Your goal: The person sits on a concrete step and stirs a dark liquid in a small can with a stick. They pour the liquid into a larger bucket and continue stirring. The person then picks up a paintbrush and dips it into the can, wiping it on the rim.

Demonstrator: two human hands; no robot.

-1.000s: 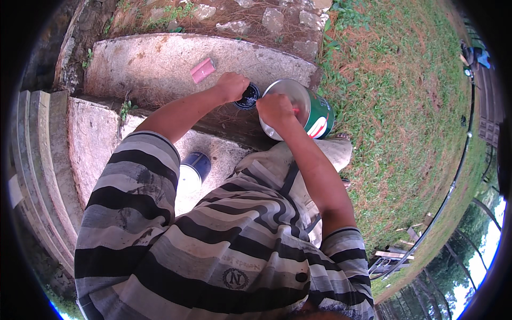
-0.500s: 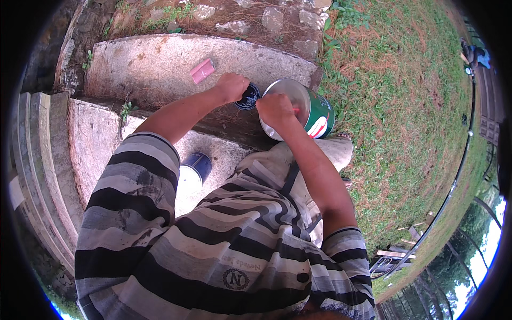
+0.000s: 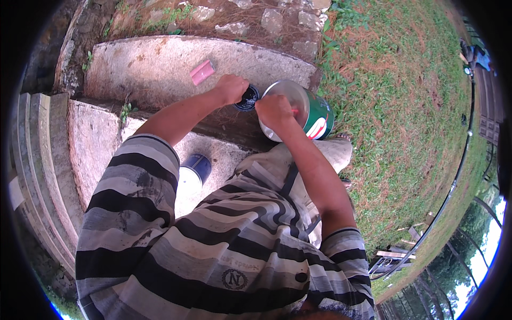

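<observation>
My left hand (image 3: pixel 231 88) is closed at the left rim of a small dark can (image 3: pixel 248 98). The can's round open top faces up toward me, and its inside looks black with pale flecks or glints. Just right of it, my right hand (image 3: pixel 274 111) is a closed fist in front of the mouth of a large green and white tin (image 3: pixel 321 114). The tin leans or lies with its pale metal opening toward the left. A small bit of red shows beside the right fist, against the tin's inside. Whatever that fist holds is hidden by the fingers.
A pink wrapped packet (image 3: pixel 202 72) rests on the upper concrete step (image 3: pixel 144 64). A blue and white can (image 3: pixel 196 169) stands on the lower step near my left elbow. Grass (image 3: pixel 394 106) spreads to the right, a rough stone wall rises at upper left, and ledges (image 3: pixel 48 154) run along the left.
Both hands stay almost in place. The small dark can has moved very slightly to the right, and the right fist has come a touch left toward it.
</observation>
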